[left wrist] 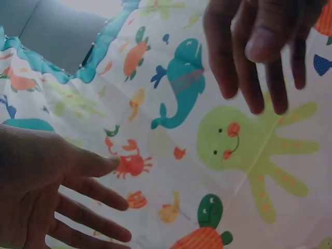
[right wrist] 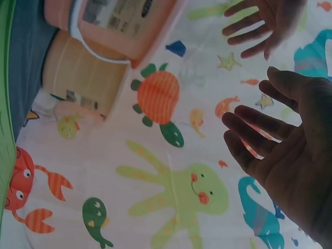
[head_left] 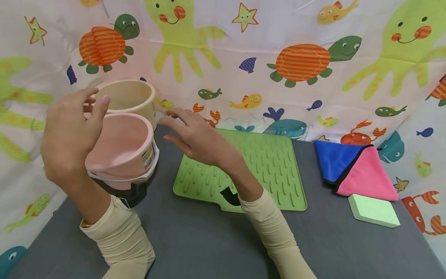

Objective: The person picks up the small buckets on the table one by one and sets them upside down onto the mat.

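A pink bucket [head_left: 120, 151] with a white handle stands at the left of the grey table, and a cream bucket [head_left: 127, 95] is just behind it. Raised over the pink bucket's left side is my left hand [head_left: 71, 133], its fingers loosely bent around nothing. My right hand [head_left: 198, 135] hovers to the right of the buckets, above the left part of a green ridged mat [head_left: 258, 166]. In the right wrist view the right hand [right wrist: 282, 140] has its fingers spread, with nothing in them. The left wrist view shows both hands apart, the left hand [left wrist: 52, 181] holding nothing.
On the right lie a folded blue and pink cloth [head_left: 366, 174] and a pale green sponge block [head_left: 373, 210]. A curtain [head_left: 216, 46] printed with sea animals rises behind the grey table [head_left: 195, 240] and along its sides.
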Tool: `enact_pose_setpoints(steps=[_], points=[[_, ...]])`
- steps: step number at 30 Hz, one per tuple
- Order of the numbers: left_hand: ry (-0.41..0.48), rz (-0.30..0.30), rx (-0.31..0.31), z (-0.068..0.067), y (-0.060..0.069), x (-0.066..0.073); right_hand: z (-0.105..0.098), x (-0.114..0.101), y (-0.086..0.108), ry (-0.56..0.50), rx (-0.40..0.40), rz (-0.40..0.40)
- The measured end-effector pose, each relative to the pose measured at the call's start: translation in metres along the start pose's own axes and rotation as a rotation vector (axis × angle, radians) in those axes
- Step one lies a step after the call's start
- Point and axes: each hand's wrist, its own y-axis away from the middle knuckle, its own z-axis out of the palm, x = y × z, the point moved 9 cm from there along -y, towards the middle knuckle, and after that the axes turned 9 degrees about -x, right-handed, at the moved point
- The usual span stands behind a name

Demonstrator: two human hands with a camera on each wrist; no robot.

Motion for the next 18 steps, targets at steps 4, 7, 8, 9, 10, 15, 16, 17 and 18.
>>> enact_pose_setpoints(steps=[4,7,8,9,10,15,16,17,18], points=[[-0.030,-0.088,-0.037,0.000,0.002,-0.017,0.024,-0.009,-0.008,0.062,-0.119,-0.004],[-0.063,-0.192,-0.045,-0.003,0.005,-0.034,0.040,-0.016,-0.013,0.086,-0.206,-0.019],[-0.074,-0.233,-0.051,-0.004,0.007,-0.040,0.045,-0.019,-0.014,0.087,-0.232,-0.023],[-0.091,-0.270,-0.062,-0.005,0.008,-0.046,0.049,-0.020,-0.014,0.086,-0.258,-0.027],[-0.103,-0.303,-0.075,-0.005,0.010,-0.052,0.053,-0.022,-0.015,0.085,-0.284,-0.029],[-0.140,-0.418,-0.178,-0.003,0.014,-0.078,0.067,-0.024,-0.014,0.096,-0.358,-0.042],[-0.148,-0.417,-0.211,-0.001,0.014,-0.081,0.068,-0.024,-0.014,0.099,-0.363,-0.045],[-0.158,-0.404,-0.245,0.001,0.013,-0.084,0.069,-0.024,-0.013,0.101,-0.367,-0.047],[-0.174,-0.385,-0.287,0.004,0.011,-0.087,0.070,-0.024,-0.014,0.101,-0.372,-0.047]])
